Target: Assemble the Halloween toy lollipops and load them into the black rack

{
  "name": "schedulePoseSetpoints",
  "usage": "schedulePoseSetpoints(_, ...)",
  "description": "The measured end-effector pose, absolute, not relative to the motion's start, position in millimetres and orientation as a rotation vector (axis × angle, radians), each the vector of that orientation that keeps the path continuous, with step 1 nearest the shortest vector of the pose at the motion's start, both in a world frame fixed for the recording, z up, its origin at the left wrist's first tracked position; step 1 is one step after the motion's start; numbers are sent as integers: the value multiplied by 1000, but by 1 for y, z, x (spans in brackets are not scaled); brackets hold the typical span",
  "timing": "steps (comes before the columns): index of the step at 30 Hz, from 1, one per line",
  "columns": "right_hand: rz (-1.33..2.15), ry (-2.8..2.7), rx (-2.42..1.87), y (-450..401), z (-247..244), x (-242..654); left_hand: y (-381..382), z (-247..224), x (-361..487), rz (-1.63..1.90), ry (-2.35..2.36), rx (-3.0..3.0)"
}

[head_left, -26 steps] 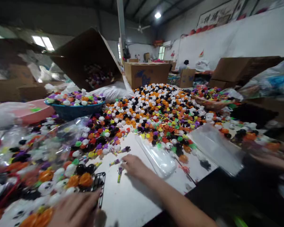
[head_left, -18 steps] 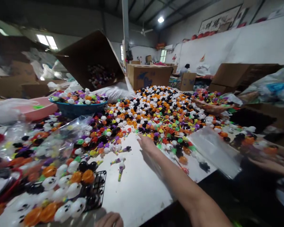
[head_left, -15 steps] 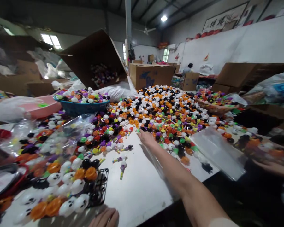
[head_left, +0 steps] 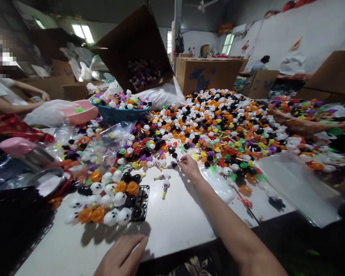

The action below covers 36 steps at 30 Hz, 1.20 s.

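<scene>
My right hand [head_left: 189,167] reaches over the white table, thumb and fingers pinched on a small tube with a black figure top [head_left: 174,156], at the near edge of a pile of figure-topped toys [head_left: 207,119]. Close by on the table lie loose tubes, one with a white top and a yellow and purple body [head_left: 165,188]. My left hand [head_left: 123,253] rests on the table's front edge, back up, fingers stretched out and holding nothing. Beyond it a black grid rack [head_left: 144,199] holds rows of white ghost, orange pumpkin and black tops [head_left: 103,197].
A clear plastic bag [head_left: 296,184] lies at right, another [head_left: 218,184] beside my forearm. A blue basin [head_left: 120,113] of toys and a tilted carton [head_left: 138,46] stand behind. The pink basin [head_left: 80,112] is at left, near another person's arm [head_left: 20,107].
My right hand has drawn back from the pile's edge and now pinches a black-topped tube. My left hand shows more over the table edge. The view has swung left and down.
</scene>
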State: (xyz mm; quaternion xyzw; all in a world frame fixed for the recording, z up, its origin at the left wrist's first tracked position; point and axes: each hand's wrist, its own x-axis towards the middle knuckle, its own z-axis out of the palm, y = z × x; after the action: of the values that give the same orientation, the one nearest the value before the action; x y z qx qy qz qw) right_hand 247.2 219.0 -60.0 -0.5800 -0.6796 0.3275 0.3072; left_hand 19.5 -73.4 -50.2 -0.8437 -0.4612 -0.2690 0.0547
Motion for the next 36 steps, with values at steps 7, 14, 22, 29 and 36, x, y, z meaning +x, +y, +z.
schedulePoseSetpoints(7,1714,-1339,-979,151,-78,226,-52,-14,24,-978,-1439,-2366)
schedulePoseSetpoints(14,1890,-1325,-920,120,-78,197,-35,-8,25,-853,-1638,-2224)
schedulePoseSetpoints(22,1700,-1679,-997,105,-82,169,-19,-8,18,-685,-1744,-2269)
schedulePoseSetpoints(29,1353,-2084,-912,94,-86,165,-19,-9,19,-631,-1750,-2361)
schedulePoseSetpoints(36,1224,-2252,-752,94,-86,164,-20,-12,19,-610,-1737,-2339)
